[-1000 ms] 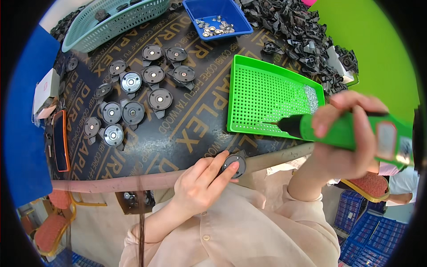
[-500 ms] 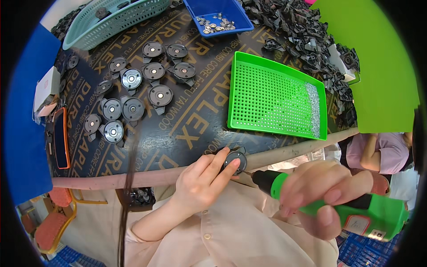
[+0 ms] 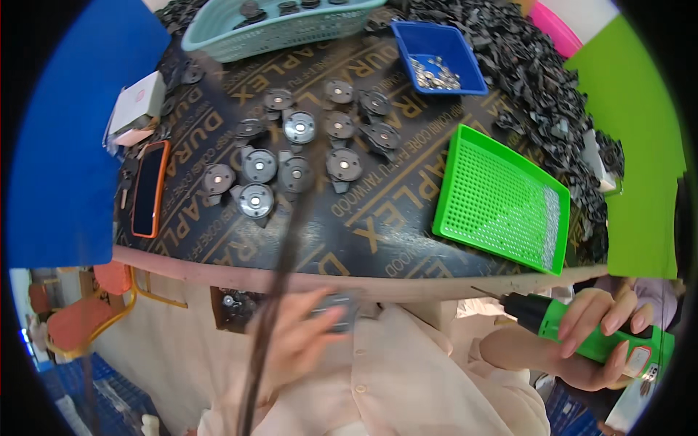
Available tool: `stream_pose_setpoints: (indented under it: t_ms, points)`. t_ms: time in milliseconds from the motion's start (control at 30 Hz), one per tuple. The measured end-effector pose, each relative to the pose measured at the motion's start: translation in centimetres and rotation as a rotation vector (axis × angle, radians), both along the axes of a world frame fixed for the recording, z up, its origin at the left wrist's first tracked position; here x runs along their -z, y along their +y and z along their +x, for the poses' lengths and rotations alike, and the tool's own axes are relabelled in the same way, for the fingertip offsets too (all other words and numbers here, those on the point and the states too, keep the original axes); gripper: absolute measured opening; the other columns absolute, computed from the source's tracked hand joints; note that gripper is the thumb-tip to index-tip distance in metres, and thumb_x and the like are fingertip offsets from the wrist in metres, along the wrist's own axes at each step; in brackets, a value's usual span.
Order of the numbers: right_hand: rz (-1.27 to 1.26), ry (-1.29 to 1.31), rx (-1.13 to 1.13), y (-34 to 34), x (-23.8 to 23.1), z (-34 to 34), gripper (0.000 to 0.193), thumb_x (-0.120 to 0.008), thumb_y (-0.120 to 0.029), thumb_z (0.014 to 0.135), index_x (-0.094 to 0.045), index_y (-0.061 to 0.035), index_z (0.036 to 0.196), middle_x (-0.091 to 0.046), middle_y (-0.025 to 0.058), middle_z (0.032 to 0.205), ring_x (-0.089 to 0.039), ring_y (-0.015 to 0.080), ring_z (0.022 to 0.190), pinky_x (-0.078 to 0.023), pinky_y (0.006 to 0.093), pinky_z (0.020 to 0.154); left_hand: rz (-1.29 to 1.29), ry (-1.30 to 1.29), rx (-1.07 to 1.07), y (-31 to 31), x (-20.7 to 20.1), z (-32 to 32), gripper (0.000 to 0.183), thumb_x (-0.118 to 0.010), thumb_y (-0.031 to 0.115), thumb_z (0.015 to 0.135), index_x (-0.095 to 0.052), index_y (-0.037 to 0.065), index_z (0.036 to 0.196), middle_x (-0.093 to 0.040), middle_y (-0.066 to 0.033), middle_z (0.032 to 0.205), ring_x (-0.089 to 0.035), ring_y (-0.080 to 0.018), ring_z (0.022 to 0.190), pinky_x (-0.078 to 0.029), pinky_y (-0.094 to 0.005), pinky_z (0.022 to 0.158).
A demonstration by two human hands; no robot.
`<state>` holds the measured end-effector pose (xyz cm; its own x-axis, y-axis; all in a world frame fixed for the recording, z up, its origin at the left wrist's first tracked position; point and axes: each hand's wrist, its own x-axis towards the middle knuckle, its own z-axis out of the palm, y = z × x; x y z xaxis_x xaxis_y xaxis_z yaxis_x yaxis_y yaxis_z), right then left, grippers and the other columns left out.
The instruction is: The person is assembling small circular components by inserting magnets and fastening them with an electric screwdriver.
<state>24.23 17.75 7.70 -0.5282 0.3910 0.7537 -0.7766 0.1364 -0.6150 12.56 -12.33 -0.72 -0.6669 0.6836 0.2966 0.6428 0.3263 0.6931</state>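
My left hand (image 3: 287, 338), smeared by motion, holds a round dark grey plastic part (image 3: 342, 311) in front of my shirt, just below the table edge. My right hand (image 3: 600, 327) is wrapped around a green and black electric screwdriver (image 3: 554, 318). Its thin bit points left, apart from the part in my left hand. On the table lie several similar round dark parts (image 3: 345, 166), each with a small metal centre. To their right sits a green perforated tray (image 3: 502, 192) with small silvery screws (image 3: 550, 225) gathered along its right side.
A blue bin (image 3: 471, 62) at the back holds small round metal pieces. Left of it stands a pale teal basket (image 3: 283, 38) with dark parts. Black plastic pieces (image 3: 538, 94) are heaped at the right. An orange-edged phone (image 3: 150, 189) and white box (image 3: 142, 102) lie left.
My left hand has drawn the round part left and down, away from the screwdriver bit. The screwdriver has moved right in my right hand. The view has shifted, so table items appear farther right.
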Motion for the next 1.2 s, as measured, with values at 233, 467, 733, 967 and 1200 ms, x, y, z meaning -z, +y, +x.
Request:
stream_pose_setpoints:
  t_ms: [233,467,733,967,1200]
  points:
    - [0.029,-0.039,-0.089,0.2,0.2,-1.6,0.026,-0.045,-0.013,0.089,-0.041,0.0034,0.109,-0.050,0.0158,0.094,-0.045,0.0144,0.041,-0.038,0.0272,0.042,-0.140,0.102,-0.780,-8.1,-1.1,-1.4,0.023,-0.079,0.019,0.075,-0.070,0.004,0.089,-0.062,-0.0065,0.087,-0.054,-0.0212,0.083,-0.041,-0.0313,0.076]
    - [0.072,-0.042,-0.032,0.3,-0.3,-1.5,0.028,-0.045,-0.011,0.088,-0.042,0.0042,0.111,-0.050,0.0168,0.096,-0.046,0.0168,0.042,-0.037,0.0292,0.042,-0.198,0.203,-0.861,0.2,0.8,-8.3,0.025,-0.082,0.022,0.072,-0.069,0.006,0.087,-0.047,-0.0043,0.071,-0.046,-0.0212,0.072,-0.039,-0.0328,0.067]
    - [0.004,-0.016,0.130,2.4,0.1,-3.7,0.032,-0.041,-0.008,0.090,-0.043,0.0057,0.119,-0.058,0.0275,0.093,-0.054,0.0245,0.044,-0.047,0.0342,0.040,0.174,-0.150,-0.765,-1.0,1.3,-6.2,0.023,-0.072,-0.001,0.080,-0.059,0.002,0.098,-0.061,-0.0035,0.099,-0.056,-0.0084,0.086,-0.046,-0.0217,0.075]
    - [-0.028,-0.162,0.226,2.2,1.5,-6.3,0.023,-0.048,0.003,0.084,-0.047,0.0071,0.107,-0.062,0.0292,0.084,-0.057,0.0227,0.046,-0.046,0.0320,0.045,0.179,-0.432,-0.121,5.5,-0.9,-3.3,0.027,-0.073,-0.009,0.071,-0.065,-0.003,0.097,-0.059,-0.0114,0.110,-0.060,-0.0131,0.089,-0.053,-0.0220,0.072]
    - [-0.051,-0.207,0.216,1.8,1.8,-6.8,0.020,-0.053,0.002,0.083,-0.047,0.0064,0.102,-0.063,0.0272,0.082,-0.056,0.0210,0.046,-0.047,0.0301,0.049,0.121,-0.558,0.044,10.4,0.0,-1.9,0.019,-0.075,-0.002,0.076,-0.068,-0.001,0.093,-0.069,-0.0104,0.098,-0.069,-0.0180,0.086,-0.055,-0.0288,0.075]
